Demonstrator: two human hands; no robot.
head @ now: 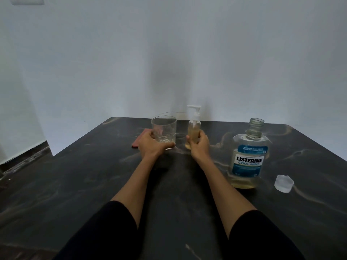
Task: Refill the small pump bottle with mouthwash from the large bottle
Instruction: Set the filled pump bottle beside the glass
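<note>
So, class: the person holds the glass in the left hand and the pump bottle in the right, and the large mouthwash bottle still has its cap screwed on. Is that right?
Not quite. The large mouthwash bottle is uncapped: its neck is open and the cap lies on the table beside it. The rest holds: the left hand holds the glass and the right hand the pump bottle, as the head view shows.

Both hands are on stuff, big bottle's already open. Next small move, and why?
Probably let go of the glass and have the left hand unscrew the pump, while the right hand steadies the small bottle. The pump is still on; the large bottle stands uncapped, cap beside it.
</note>
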